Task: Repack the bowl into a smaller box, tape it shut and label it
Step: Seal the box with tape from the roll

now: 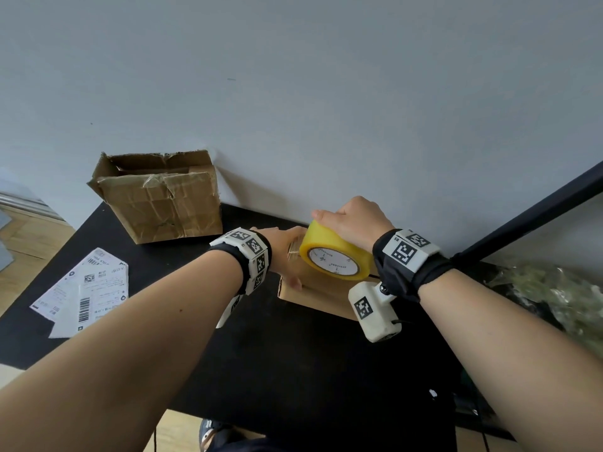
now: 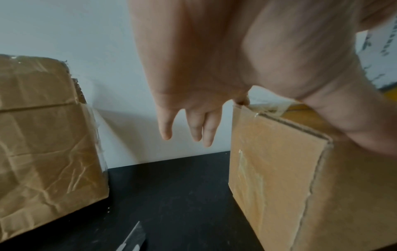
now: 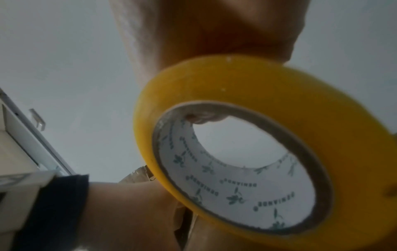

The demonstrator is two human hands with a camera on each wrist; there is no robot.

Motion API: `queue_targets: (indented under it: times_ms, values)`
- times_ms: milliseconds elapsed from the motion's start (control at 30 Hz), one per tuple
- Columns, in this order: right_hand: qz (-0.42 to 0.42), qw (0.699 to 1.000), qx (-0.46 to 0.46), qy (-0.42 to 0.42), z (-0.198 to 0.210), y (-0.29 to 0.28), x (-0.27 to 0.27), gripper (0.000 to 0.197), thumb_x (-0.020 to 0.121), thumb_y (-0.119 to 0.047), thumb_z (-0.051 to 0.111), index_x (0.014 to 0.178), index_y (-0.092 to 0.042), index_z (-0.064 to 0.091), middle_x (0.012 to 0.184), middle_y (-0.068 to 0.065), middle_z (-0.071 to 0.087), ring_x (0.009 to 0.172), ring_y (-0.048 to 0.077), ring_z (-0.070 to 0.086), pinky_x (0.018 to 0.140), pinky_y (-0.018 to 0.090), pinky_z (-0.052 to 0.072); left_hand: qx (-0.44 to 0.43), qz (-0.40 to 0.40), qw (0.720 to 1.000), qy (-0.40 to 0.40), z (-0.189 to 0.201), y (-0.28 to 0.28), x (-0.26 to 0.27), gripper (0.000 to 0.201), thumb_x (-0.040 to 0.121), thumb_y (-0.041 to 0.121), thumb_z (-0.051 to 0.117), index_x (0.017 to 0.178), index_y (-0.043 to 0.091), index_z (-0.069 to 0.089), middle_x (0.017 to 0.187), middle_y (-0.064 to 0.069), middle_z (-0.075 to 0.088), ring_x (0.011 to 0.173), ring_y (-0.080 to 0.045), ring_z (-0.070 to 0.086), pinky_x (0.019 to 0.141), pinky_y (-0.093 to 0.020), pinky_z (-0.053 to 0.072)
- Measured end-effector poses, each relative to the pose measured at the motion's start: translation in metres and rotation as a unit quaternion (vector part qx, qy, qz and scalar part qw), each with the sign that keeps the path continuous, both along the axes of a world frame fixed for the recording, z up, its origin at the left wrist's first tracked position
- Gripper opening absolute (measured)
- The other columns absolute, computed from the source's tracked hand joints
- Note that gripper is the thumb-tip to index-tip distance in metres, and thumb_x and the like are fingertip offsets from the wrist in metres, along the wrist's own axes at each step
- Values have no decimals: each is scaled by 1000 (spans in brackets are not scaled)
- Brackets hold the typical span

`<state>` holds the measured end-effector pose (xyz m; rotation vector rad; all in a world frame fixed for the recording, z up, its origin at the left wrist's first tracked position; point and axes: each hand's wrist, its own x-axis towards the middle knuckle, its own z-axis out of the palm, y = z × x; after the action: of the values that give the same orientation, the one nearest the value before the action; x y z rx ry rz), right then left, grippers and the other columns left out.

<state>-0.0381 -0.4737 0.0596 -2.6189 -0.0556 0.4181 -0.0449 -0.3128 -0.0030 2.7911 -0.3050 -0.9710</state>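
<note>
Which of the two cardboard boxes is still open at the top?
The larger, crumpled box standing by the wall at the table's far left: its top flaps gape. The smaller, smoother box lies closed under both hands, with the yellow tape roll on it.

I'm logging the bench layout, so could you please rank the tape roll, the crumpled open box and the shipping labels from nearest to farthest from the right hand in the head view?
1. Tape roll: gripped by the right hand.
2. Crumpled open box: back left, against the wall.
3. Shipping labels: far left, flat on the table.
</note>
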Motion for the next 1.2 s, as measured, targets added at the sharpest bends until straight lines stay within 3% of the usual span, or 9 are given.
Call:
queue_targets:
  times_ms: [167,333,400,500,533,667,933,1067,1200]
  values:
    - [2,1000,-24,11,2,-7,-2,60,84,-57,57,49,-19,26,50,-3,32,49,18,34,53,30,26,-14,0,1000,2,0,-4,2,114,54,57,82,144,45,12,130,3,53,117,-23,53,96,-39,42]
    - [-21,996,-81,24,2,-34,-4,55,80,-61,57,54,-19,33,54,-3,37,51,17,38,51,28,26,-23,-12,1000,11,3,-12,8,115,58,49,84,147,40,12,133,2,47,119,-23,49,96,-37,41]
    - [-28,996,-87,13,-1,-34,-6,54,80,-60,57,53,-20,34,54,-4,38,51,17,38,50,28,26,3,-42,999,-15,4,-17,9,117,58,52,83,149,32,12,144,2,36,132,-21,37,107,-43,32]
    - [-41,996,-79,6,-4,-32,-5,53,77,-61,58,54,-20,34,56,-4,40,56,19,43,51,28,26,45,-111,990,-77,-1,-29,5,124,58,56,79,151,22,4,159,3,3,146,-16,3,118,-50,9]
    - [-45,996,-78,9,-4,-32,-4,53,76,-63,59,56,-20,35,58,-4,42,60,20,45,51,28,27,39,-124,987,-98,-4,-34,3,124,58,55,78,151,21,4,159,3,3,146,-15,1,118,-47,6]
    - [-39,997,-71,10,-8,-26,0,50,74,-64,60,59,-20,40,63,-3,47,68,22,51,50,27,27,2,-158,973,-168,-10,-44,-1,115,52,59,78,145,21,22,150,4,30,139,-14,26,116,-37,9]
    - [-68,994,82,-10,-8,-55,-4,62,79,-62,60,51,-21,23,51,-4,27,50,18,32,56,30,28,-3,-146,977,-156,-12,-47,5,112,50,55,80,143,23,27,140,4,40,131,-18,35,113,-30,26]
    - [-37,998,-38,-39,3,-67,-11,58,79,-58,59,49,-18,30,51,-3,34,49,18,35,51,29,27,-9,-108,984,-138,-13,-46,4,113,51,50,82,143,19,25,139,3,38,129,-17,36,111,-29,30]
    - [-48,992,-120,-15,6,-102,-19,53,75,-58,63,52,-20,33,55,-3,37,51,17,37,50,27,27,-18,-102,986,-131,-12,-47,4,111,51,47,83,141,19,25,137,3,38,128,-17,36,110,-30,32]
